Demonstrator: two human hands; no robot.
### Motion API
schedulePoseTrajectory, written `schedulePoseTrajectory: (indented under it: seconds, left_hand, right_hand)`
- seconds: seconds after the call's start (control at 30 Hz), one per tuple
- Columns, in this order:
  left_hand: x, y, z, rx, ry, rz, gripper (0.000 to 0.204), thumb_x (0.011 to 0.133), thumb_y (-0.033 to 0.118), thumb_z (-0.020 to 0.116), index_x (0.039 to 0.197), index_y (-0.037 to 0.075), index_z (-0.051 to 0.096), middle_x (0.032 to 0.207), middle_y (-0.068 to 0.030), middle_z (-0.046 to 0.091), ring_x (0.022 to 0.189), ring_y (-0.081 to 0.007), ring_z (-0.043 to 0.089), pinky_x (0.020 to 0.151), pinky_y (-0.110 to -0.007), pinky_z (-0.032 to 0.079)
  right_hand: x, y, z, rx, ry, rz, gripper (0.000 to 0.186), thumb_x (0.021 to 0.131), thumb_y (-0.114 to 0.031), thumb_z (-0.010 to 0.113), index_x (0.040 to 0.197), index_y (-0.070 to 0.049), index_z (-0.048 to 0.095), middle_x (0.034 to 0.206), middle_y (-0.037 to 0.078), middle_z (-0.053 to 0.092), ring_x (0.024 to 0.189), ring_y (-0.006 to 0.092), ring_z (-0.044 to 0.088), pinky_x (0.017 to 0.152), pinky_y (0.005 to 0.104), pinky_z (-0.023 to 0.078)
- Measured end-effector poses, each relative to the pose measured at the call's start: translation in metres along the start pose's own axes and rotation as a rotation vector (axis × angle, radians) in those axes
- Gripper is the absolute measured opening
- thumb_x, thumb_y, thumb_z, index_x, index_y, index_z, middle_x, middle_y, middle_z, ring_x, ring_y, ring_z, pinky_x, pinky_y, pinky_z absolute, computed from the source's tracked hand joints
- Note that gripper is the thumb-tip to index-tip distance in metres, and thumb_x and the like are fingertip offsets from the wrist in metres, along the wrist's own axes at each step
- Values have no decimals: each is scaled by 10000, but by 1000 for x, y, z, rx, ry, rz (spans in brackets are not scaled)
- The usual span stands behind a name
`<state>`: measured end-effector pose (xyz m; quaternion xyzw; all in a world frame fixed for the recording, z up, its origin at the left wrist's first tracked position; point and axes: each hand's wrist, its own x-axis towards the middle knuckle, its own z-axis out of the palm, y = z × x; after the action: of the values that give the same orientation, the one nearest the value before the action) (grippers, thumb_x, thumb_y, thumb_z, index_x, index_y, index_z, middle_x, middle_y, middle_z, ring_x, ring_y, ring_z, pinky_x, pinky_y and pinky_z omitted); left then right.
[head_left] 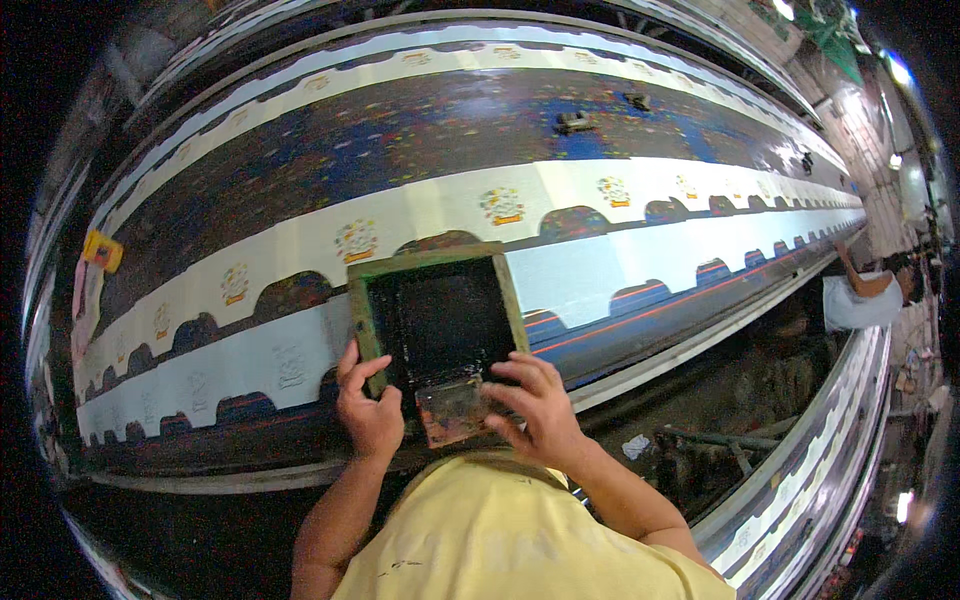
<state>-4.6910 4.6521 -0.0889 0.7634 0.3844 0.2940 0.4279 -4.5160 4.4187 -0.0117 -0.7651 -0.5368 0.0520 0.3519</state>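
Observation:
A wooden screen-printing frame (511,300) with a dark, ink-blackened mesh is held in front of me, over the near row of pale cut pieces. My left hand (369,405) grips its left rail, thumb on the inner side. A flat, ink-stained squeegee (448,412) lies at the frame's near end. At the near right corner is my right hand (538,405), fingers apart, their tips at the squeegee's right edge. The right rail's near part is hidden under that hand. Beyond the frame, cream pieces (420,212) carry colourful printed motifs; the light-blue pieces (590,270) lie nearer.
The long, paint-speckled table (400,130) runs left to right, with small dark objects (575,122) on it. A yellow object (103,251) sits at the far left. Another person in a white top (860,300) is at the table's right end. A second table (790,505) stands lower right.

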Motion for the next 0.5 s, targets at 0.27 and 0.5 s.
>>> schedulePoseTrajectory:
  seconds: [0.27,0.5]
  left_hand:
    - [-24,75,128,-91,65,187,397,787,-130,703,1117,61,813,1671,-300,570,1584,-435,532,1333,-504,376]
    - [-33,124,216,-154,20,96,415,783,-127,688,1129,60,823,1661,-292,573,1556,-451,553,1299,-498,418]
  right_hand:
    - [-61,111,-79,289,275,306,420,992,-149,841,1398,-71,764,1487,175,728,1456,408,613,1253,545,450]
    - [-84,180,-141,214,255,296,422,964,-123,837,1375,-56,774,1492,173,724,1443,426,625,1256,548,456]
